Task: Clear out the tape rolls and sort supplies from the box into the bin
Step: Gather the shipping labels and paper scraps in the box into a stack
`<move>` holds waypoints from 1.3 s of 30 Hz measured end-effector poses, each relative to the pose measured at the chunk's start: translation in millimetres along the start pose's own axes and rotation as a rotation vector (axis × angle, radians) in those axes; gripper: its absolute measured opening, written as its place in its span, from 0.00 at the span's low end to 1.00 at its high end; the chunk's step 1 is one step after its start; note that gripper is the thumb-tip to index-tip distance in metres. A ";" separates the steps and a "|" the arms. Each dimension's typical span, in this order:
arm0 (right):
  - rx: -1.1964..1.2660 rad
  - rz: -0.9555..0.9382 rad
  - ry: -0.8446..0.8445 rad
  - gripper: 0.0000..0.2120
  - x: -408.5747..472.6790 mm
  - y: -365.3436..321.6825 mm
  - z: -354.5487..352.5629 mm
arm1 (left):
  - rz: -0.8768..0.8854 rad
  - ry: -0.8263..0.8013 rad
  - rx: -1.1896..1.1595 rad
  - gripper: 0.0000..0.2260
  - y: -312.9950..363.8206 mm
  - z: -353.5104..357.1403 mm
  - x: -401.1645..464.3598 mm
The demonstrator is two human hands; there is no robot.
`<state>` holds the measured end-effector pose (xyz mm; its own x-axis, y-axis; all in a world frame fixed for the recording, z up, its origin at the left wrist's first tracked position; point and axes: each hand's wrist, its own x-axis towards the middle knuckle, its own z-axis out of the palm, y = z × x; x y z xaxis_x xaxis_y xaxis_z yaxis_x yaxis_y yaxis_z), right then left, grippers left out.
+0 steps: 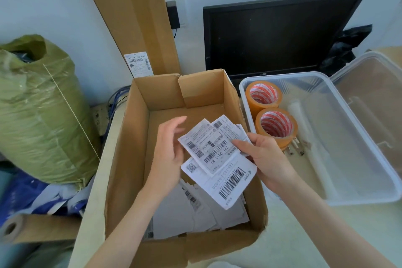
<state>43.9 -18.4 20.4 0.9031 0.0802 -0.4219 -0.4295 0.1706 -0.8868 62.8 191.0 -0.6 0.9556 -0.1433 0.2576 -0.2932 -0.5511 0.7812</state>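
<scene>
We're holding a fan of shipping labels (217,159) over the open cardboard box (128,159), and our right hand (263,159) is doing the gripping: thumb pressing on top of the sheets, fingers curling underneath, pinching their right edge. Our left hand (169,148) is hovering just off the far edge of that stack, fingers straight and relaxed, holding nothing; whether it is touching the paper we cannot tell.

Directly beyond the gripping hand, the two tape rolls (276,124) are already sitting in the clear plastic bin (369,193), one behind the other, with a white tube (304,128) lying beside them. Below the grip, more loose labels (195,213) are lying on the box floor.

Here's where we could be slipping up: the sheets are splaying out unevenly, and one pinch at one edge is all that is holding them. In our judgement, if we're swinging across to the bin without squaring them, the lowest sheet could slide free and fall back into the box or onto the table.
</scene>
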 end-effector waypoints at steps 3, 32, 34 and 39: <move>0.006 -0.021 0.034 0.08 0.4 4.2 1.1 | -0.355 0.087 -0.180 0.10 2.3 -2.1 -4.2; -0.185 -0.130 0.011 0.07 -2.4 22.3 4.1 | -0.510 -0.384 -0.201 0.33 7.3 -19.6 28.7; -0.200 -0.132 -0.001 0.07 -2.5 21.8 4.3 | -0.485 -0.470 -0.170 0.34 6.2 -21.7 31.1; -0.234 -0.134 -0.019 0.07 -2.3 20.6 4.2 | -0.501 -0.585 -0.173 0.33 4.0 -26.4 36.2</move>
<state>33.0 -10.9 3.9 0.9508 0.0909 -0.2962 -0.2926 -0.0510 -0.9549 95.5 205.3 26.8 0.8215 -0.3476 -0.4520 0.2216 -0.5358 0.8148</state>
